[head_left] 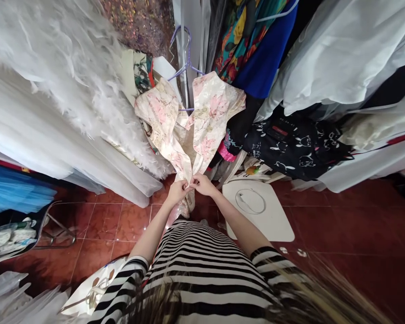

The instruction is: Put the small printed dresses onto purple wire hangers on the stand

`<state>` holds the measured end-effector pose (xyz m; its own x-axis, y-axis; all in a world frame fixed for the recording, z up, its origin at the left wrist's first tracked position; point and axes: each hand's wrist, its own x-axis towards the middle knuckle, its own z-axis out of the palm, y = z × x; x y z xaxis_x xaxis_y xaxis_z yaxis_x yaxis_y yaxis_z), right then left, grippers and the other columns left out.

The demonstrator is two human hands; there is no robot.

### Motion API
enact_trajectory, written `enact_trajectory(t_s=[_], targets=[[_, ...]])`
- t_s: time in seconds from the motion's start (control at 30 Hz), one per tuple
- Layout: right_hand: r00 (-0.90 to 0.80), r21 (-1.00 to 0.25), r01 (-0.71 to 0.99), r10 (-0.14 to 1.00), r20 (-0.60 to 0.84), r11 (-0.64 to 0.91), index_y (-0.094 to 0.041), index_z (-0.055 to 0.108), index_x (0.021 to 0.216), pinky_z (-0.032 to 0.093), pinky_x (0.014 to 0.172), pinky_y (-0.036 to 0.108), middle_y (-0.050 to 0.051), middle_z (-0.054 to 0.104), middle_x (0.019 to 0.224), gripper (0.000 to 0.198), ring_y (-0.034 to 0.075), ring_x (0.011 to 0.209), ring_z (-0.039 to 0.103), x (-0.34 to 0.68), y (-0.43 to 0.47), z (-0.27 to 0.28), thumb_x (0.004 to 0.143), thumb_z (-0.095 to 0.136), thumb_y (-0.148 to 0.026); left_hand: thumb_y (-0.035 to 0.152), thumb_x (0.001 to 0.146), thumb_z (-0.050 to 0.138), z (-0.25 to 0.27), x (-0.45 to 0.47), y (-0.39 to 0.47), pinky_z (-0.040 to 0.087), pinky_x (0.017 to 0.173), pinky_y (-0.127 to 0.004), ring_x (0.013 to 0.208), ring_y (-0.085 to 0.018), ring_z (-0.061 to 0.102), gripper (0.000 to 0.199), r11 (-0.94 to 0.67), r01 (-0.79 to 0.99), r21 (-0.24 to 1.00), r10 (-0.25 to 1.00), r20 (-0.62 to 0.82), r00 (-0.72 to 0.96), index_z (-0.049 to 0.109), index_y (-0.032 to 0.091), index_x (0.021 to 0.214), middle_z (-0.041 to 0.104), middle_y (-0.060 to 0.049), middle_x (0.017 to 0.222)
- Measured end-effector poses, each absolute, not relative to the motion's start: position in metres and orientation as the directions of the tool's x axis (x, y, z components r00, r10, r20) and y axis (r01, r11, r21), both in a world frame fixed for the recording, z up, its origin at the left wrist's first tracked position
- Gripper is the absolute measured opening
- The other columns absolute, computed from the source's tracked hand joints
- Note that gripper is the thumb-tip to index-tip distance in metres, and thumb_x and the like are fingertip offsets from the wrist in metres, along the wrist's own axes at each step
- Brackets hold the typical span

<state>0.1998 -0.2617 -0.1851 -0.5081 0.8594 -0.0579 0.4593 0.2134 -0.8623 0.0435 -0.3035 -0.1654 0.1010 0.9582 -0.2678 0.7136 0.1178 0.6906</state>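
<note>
A cream vest with pink flowers [207,114] hangs in front of me on a purple wire hanger [188,63]. Its two front panels come together low down, at my fingers. My left hand [178,190] pinches the lower edge of the left panel. Close beside it, my right hand [202,184] pinches the edge of the right panel, and the fingertips of both hands nearly meet. Whether a button or other fastener sits between them is too small to make out. Below my hands, the bottom of the cloth hangs down near my striped top [202,265].
White feathered and tulle gowns [54,76] line the left. A blue garment [261,58], a black printed bag [290,139] and white satin [351,49] hang at the right. A white chair [273,220] stands on the red tiles [104,220], right of my legs.
</note>
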Motion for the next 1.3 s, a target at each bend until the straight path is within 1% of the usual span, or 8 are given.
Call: enact_trajectory(t_s=[0.13, 0.27, 0.6, 0.8, 0.93, 1.03, 1.17, 1.3], targets=[[-0.487, -0.842, 0.481, 0.873, -0.025, 0.244, -0.022, 0.058, 0.062, 0.047, 0.073, 0.028, 0.0, 0.063, 0.075, 0.022, 0.017, 0.077, 0.06, 0.203, -0.265, -0.183, 0.076, 0.07, -0.01, 0.039, 0.08, 0.065, -0.169, 0.05, -0.313, 0.033, 0.063, -0.025, 0.059, -0.011, 0.04, 0.042, 0.183, 0.655, 0.733, 0.966, -0.259, 0.02, 0.035, 0.022, 0.056, 0.037, 0.008, 0.054], [-0.451, -0.86, 0.481, 0.89, -0.074, 0.172, -0.022, 0.057, 0.062, 0.048, 0.073, 0.029, -0.001, 0.065, 0.072, 0.022, 0.017, 0.073, 0.062, 0.201, -0.264, -0.179, 0.075, 0.069, -0.009, 0.043, 0.082, 0.065, -0.168, 0.053, -0.315, 0.033, 0.062, -0.025, 0.058, -0.011, 0.038, 0.043, 0.216, 0.618, 0.756, 0.969, -0.241, -0.044, 0.037, 0.022, 0.056, 0.037, 0.008, 0.053], [-0.318, -0.896, 0.436, 0.945, -0.071, 0.079, -0.024, 0.052, 0.062, 0.049, 0.066, 0.027, -0.003, 0.064, 0.063, 0.021, 0.016, 0.065, 0.063, 0.196, -0.246, -0.185, 0.076, 0.062, -0.012, 0.048, 0.085, 0.06, -0.16, 0.048, -0.314, 0.035, 0.062, -0.025, 0.058, -0.012, 0.041, 0.045, 0.22, 0.599, 0.77, 0.968, -0.247, -0.039, 0.037, 0.022, 0.057, 0.037, 0.007, 0.053], [-0.472, -0.9, 0.407, 0.879, -0.061, 0.156, -0.023, 0.052, 0.066, 0.046, 0.067, 0.026, -0.003, 0.064, 0.066, 0.02, 0.015, 0.066, 0.062, 0.189, -0.243, -0.179, 0.078, 0.061, -0.01, 0.037, 0.082, 0.058, -0.16, 0.028, -0.308, 0.039, 0.062, -0.025, 0.06, -0.013, 0.045, 0.032, 0.138, 0.661, 0.738, 0.958, -0.27, 0.101, 0.04, 0.023, 0.061, 0.044, 0.006, 0.057], [-0.583, -0.869, 0.447, 0.806, -0.101, 0.214, -0.022, 0.053, 0.066, 0.043, 0.066, 0.025, -0.003, 0.062, 0.066, 0.021, 0.015, 0.066, 0.059, 0.179, -0.25, -0.175, 0.079, 0.061, -0.009, 0.029, 0.081, 0.06, -0.169, 0.025, -0.3, 0.04, 0.063, -0.025, 0.062, -0.013, 0.05, 0.02, 0.139, 0.676, 0.724, 0.957, -0.272, 0.095, 0.048, 0.022, 0.067, 0.053, 0.005, 0.063], [-0.572, -0.81, 0.526, 0.813, -0.11, 0.26, -0.022, 0.052, 0.065, 0.041, 0.066, 0.026, -0.001, 0.061, 0.068, 0.022, 0.015, 0.067, 0.057, 0.177, -0.249, -0.172, 0.08, 0.062, -0.008, 0.025, 0.081, 0.061, -0.172, 0.024, -0.291, 0.039, 0.064, -0.025, 0.062, -0.013, 0.05, 0.022, 0.13, 0.689, 0.713, 0.955, -0.277, 0.107, 0.048, 0.022, 0.064, 0.054, 0.005, 0.061], [-0.541, -0.757, 0.559, 0.84, -0.024, 0.338, -0.022, 0.054, 0.067, 0.039, 0.065, 0.026, 0.001, 0.062, 0.083, 0.021, 0.016, 0.074, 0.058, 0.179, -0.237, -0.165, 0.081, 0.061, -0.008, 0.031, 0.083, 0.065, -0.166, 0.021, -0.276, 0.041, 0.067, -0.025, 0.061, -0.013, 0.05, 0.034, 0.102, 0.691, 0.716, 0.959, -0.256, 0.124, 0.044, 0.022, 0.058, 0.051, 0.005, 0.056], [-0.51, -0.712, 0.601, 0.86, 0.008, 0.363, -0.023, 0.056, 0.069, 0.038, 0.063, 0.026, 0.001, 0.061, 0.09, 0.019, 0.016, 0.076, 0.057, 0.178, -0.219, -0.161, 0.082, 0.06, -0.01, 0.034, 0.084, 0.064, -0.159, 0.018, -0.264, 0.041, 0.066, -0.025, 0.061, -0.014, 0.051, 0.033, 0.097, 0.7, 0.708, 0.961, -0.25, 0.119, 0.046, 0.022, 0.059, 0.049, 0.005, 0.055]])
